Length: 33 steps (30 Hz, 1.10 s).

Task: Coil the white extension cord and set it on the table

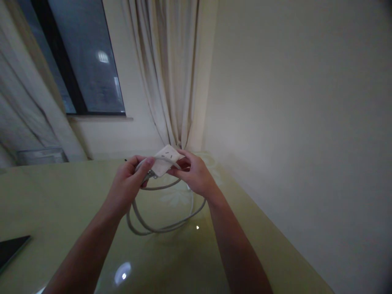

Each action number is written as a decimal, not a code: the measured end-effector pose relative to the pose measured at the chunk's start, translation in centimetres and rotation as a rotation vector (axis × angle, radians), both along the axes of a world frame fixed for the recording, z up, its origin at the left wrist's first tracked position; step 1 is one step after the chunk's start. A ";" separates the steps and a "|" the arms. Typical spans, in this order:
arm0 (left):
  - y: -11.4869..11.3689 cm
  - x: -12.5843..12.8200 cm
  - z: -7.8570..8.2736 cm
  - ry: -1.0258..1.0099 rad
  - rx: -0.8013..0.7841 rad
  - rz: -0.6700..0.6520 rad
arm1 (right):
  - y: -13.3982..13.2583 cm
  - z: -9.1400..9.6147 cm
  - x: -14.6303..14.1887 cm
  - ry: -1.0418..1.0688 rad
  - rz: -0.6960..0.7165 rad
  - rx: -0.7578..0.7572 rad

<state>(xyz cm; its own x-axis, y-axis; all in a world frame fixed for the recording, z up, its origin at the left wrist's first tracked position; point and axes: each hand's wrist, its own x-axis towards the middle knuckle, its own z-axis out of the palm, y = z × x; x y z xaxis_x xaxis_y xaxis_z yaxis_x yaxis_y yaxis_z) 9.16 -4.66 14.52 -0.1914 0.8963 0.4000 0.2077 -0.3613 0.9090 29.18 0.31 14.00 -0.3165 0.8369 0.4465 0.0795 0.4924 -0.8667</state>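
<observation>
Between my two hands, above the table, is a white power strip (165, 160) with socket slots on its upper face. A pale grey cord (162, 230) hangs from it in loose loops below my hands. My left hand (134, 173) is closed on the cord and what looks like a plug with metal prongs, close against the strip's left end. My right hand (192, 169) grips the right side of the strip, thumb below and fingers behind. One loop of cord crosses over the strip's face. The fingertips of my right hand are partly hidden.
The glossy yellow-green table (76, 196) meets a plain wall (300, 122) on the right. A dark flat object (12, 249) lies at the left edge. Behind the table hang curtains (171, 73) beside a window (88, 57).
</observation>
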 end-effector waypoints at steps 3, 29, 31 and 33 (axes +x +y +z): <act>-0.2 0.1 0.2 0.004 -0.025 -0.035 | 0.2 -0.2 0.1 -0.021 -0.078 0.071; 1.3 -1.3 -0.3 -0.286 -0.164 0.023 | 0.2 0.3 -0.5 0.396 0.024 -0.139; 1.7 -2.3 -0.3 -0.257 -0.122 0.074 | 0.6 0.7 -0.1 0.591 -0.095 -0.139; 2.0 -3.6 -0.4 -0.173 -0.061 0.105 | 1.1 1.0 0.6 0.799 -0.243 -0.144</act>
